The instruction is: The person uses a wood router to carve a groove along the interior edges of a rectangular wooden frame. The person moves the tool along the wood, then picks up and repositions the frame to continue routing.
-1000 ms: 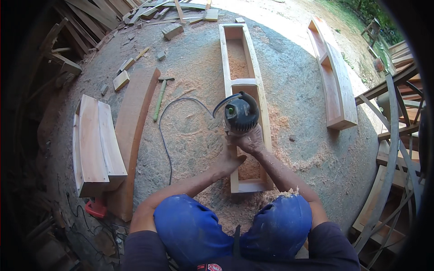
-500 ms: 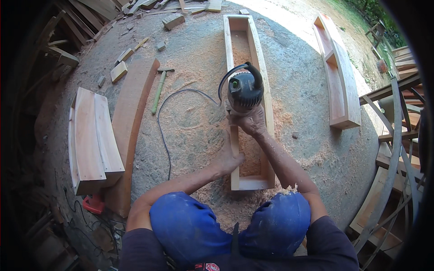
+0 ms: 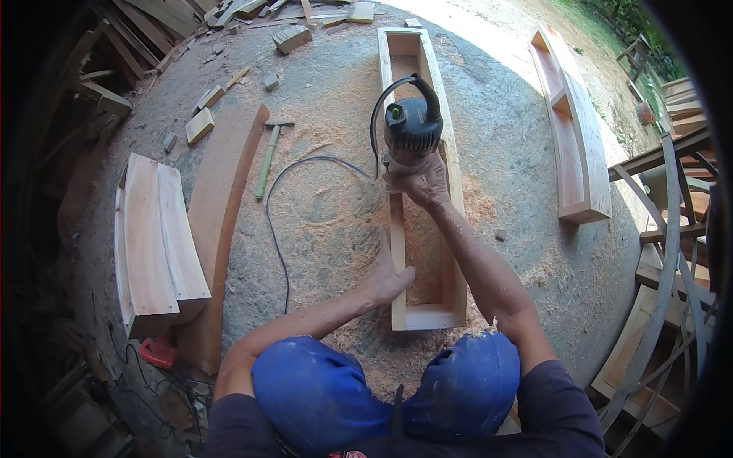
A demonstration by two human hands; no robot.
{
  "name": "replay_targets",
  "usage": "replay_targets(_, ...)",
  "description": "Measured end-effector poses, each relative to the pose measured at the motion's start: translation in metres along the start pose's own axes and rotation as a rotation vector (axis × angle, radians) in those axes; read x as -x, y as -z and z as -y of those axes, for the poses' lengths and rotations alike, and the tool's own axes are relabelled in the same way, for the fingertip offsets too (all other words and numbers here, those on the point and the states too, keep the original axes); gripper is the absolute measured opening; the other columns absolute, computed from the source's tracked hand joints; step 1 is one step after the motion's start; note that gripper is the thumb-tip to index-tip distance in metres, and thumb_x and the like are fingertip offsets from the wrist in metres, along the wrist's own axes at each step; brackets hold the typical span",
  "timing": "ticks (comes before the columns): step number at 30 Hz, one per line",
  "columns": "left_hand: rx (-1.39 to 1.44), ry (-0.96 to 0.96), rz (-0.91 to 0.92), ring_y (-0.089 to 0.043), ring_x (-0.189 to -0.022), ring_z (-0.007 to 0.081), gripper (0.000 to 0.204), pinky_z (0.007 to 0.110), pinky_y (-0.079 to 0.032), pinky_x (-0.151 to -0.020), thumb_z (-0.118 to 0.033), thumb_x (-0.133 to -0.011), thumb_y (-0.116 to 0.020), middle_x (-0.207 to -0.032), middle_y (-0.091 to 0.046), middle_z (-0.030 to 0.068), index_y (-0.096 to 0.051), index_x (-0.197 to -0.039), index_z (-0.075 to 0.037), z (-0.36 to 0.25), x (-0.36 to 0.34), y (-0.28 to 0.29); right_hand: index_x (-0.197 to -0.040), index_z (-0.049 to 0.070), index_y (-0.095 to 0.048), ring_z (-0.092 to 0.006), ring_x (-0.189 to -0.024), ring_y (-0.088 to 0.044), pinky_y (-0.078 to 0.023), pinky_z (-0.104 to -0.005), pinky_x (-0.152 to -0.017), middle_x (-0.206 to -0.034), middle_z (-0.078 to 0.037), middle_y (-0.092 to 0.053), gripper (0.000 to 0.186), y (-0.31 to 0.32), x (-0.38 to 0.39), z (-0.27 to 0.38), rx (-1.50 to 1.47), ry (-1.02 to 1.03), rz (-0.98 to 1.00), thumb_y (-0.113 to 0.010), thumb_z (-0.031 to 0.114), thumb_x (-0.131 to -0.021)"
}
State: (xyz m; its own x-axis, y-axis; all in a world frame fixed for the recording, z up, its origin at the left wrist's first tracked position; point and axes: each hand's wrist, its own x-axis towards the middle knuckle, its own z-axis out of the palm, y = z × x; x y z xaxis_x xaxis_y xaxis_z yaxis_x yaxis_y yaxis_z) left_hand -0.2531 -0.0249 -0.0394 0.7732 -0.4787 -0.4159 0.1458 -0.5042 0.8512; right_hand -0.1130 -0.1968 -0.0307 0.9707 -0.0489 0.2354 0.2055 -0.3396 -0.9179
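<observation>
A long wooden box frame (image 3: 398,259) lies on the ground in front of me, its open middle showing shavings inside. My right hand (image 3: 422,182) is wrapped around the lower body of a corded, dark-topped trim router (image 3: 414,126), which stands on the frame's rails. The router's base and bit are hidden beneath the hand and motor. Nearer to me, my left hand (image 3: 389,281) grips the frame's left rail, its thumb over the top edge and its fingers along the outer side. The router's cord (image 3: 269,217) loops over the ground to the left.
A hammer (image 3: 269,162) with a green handle lies beside a wide curved board (image 3: 221,206). A closed-looking wooden box (image 3: 158,237) sits at left near a red object (image 3: 158,353). Another wooden frame (image 3: 569,130) stands at right. Offcuts (image 3: 292,38) and shavings litter the ground.
My right hand and the router have moved a little farther away along the frame. My left hand stays on the left rail, and the view has shifted slightly.
</observation>
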Motion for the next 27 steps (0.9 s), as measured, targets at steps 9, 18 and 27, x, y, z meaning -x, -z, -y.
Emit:
replay_targets(9, 0.000, 0.032, -0.009, -0.037, -0.150, 0.0457, 0.117, 0.040, -0.030, -0.126, -0.033, -0.090, -0.065, -0.161, -0.027, 0.0418, 0.018, -0.157, 0.016, -0.008, 0.004, 0.002, -0.130, 0.013, -0.048, -0.0221, -0.113, -0.066, -0.052, -0.0345, -0.099, -0.119, -0.006, -0.064, 0.070, -0.006, -0.034, -0.014, 0.189, -0.025, -0.021, -0.087, 0.022, -0.072)
replay_targets(18, -0.014, -0.009, -0.030, -0.053, -0.136, 0.0487, 0.117, 0.042, -0.041, -0.118, -0.027, -0.089, -0.064, -0.153, -0.036, 0.0455, 0.024, -0.155, 0.015, -0.003, 0.003, 0.001, -0.126, 0.012, -0.047, -0.0192, -0.110, -0.064, -0.050, -0.0338, -0.097, -0.116, -0.005, -0.062, 0.068, -0.007, -0.049, -0.017, -0.020, -0.005, -0.047, -0.087, 0.019, -0.071)
replay_targets(27, -0.024, -0.018, -0.025, -0.055, -0.134, 0.0478, 0.117, 0.042, -0.043, -0.116, -0.025, -0.089, -0.064, -0.151, -0.039, 0.0445, 0.024, -0.154, 0.015, -0.009, 0.005, 0.004, -0.123, 0.013, -0.046, -0.0179, -0.108, -0.065, -0.051, -0.0327, -0.094, -0.114, -0.004, -0.063, 0.064, -0.013, -0.065, -0.016, -0.160, -0.138, -0.044, -0.086, 0.014, -0.073)
